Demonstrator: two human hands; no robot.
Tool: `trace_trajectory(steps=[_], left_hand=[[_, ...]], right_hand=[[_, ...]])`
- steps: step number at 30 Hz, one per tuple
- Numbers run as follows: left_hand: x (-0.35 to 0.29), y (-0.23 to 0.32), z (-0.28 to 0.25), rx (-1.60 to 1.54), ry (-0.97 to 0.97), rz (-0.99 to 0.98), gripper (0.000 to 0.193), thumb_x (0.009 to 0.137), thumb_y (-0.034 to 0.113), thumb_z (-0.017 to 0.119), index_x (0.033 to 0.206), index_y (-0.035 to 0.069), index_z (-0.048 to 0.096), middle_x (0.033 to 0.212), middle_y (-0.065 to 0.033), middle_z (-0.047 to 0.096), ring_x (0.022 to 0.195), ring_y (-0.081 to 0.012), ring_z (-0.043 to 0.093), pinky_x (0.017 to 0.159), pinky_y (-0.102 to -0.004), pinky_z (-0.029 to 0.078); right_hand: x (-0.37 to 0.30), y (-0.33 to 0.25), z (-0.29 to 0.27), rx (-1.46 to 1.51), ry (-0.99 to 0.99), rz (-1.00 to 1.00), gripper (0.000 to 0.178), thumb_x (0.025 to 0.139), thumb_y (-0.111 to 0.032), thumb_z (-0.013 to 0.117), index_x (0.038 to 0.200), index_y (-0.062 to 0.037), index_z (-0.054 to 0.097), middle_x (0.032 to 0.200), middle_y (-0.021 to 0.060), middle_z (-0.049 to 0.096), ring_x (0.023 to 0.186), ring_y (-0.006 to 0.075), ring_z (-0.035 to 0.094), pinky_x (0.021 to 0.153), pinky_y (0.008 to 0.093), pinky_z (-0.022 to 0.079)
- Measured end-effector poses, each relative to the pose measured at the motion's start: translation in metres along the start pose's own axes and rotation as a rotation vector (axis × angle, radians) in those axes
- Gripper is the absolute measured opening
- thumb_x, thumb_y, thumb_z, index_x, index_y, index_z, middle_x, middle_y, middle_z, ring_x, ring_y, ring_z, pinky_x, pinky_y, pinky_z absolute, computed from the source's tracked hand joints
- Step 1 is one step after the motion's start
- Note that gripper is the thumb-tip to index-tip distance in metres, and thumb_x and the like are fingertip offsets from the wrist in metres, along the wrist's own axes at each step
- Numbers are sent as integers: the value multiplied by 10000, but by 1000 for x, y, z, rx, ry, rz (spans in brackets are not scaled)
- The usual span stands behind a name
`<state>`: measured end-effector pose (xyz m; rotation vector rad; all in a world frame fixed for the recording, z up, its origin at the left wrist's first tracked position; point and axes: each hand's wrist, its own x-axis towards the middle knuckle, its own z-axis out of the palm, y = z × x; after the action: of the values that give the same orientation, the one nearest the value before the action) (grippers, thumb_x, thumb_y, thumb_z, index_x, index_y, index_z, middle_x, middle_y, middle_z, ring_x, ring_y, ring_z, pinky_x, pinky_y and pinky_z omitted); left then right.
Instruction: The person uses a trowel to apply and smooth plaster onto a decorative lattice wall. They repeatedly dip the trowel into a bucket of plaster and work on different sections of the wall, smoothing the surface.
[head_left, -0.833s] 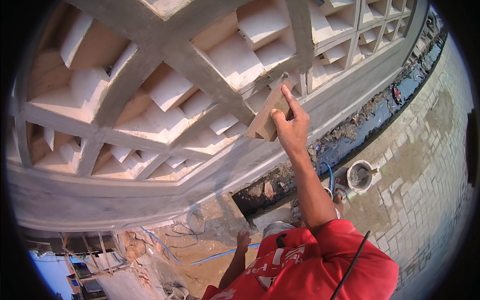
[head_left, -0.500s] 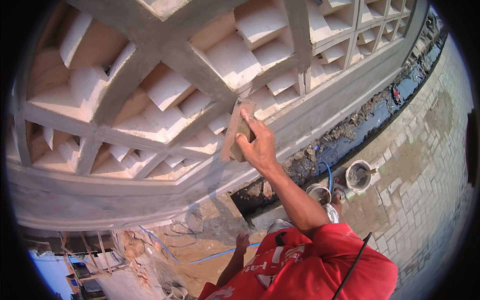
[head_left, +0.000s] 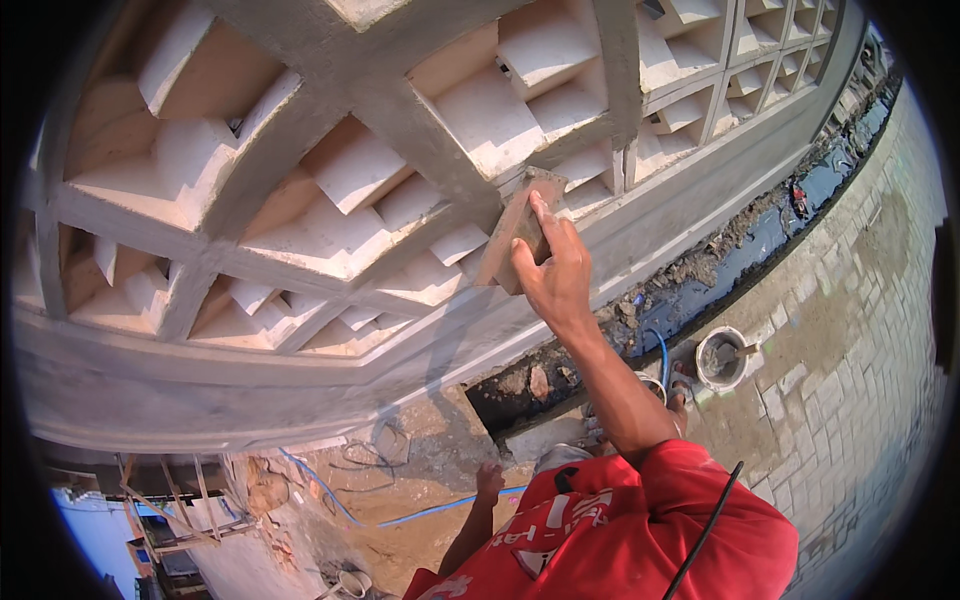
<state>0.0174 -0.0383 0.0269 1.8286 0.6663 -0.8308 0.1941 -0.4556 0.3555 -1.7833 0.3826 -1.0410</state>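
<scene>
My right hand (head_left: 556,268) is closed on a flat plastering float (head_left: 508,240), thumb on one side and index finger stretched along its back. The float's face is against or very close to the grey cement ribs of a breeze-block wall (head_left: 350,95), near where two ribs cross; the contact itself is hidden. Pale, angled blocks fill the openings around it. Down beside my body hangs my left hand (head_left: 490,478), away from the wall. Its fingers are too small and dark to read.
A ditch with dark water (head_left: 750,240) and rubble runs along the wall's foot. On the paving (head_left: 850,350) stands a bucket (head_left: 721,358) with grey mix and a tool; another bucket (head_left: 652,388) is partly behind my arm. A blue hose (head_left: 450,508) crosses the ground. Wooden poles (head_left: 180,510) stand lower left.
My right hand and the float have moved a little right and up along the wall. The whole view has shifted slightly. My left hand stays low at my side.
</scene>
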Motion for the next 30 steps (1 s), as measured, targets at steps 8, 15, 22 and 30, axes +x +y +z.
trace_trajectory(steps=[8,15,22,30], left_hand=[[45,-71,-25,512,89,589,271,794,231,622,998,67,556,707,-64,543,461,-151,505,398,-287,407],[-1,4,-13,50,-31,105,232,808,195,601,1003,87,538,801,-42,527,584,-160,529,469,-279,435],[-23,9,3,133,-43,177,135,804,127,597,914,74,539,706,-26,509,475,-133,481,393,-264,377],[-4,2,-9,-14,7,-42,189,760,177,637,896,68,563,696,-71,534,523,-203,528,459,-312,431]], right_hand=[[-20,-5,22,6,-127,67,540,737,-108,593,1263,-32,492,785,159,500,687,264,538,650,369,448],[12,5,-11,228,136,177,501,746,-85,574,1224,44,497,1118,206,579,982,243,583,856,337,451],[13,-8,22,173,112,135,529,731,-84,572,1242,26,487,936,207,584,862,318,579,804,365,451],[30,19,-33,317,209,150,536,731,-87,575,1235,63,473,1074,225,582,1001,285,576,887,350,433]])
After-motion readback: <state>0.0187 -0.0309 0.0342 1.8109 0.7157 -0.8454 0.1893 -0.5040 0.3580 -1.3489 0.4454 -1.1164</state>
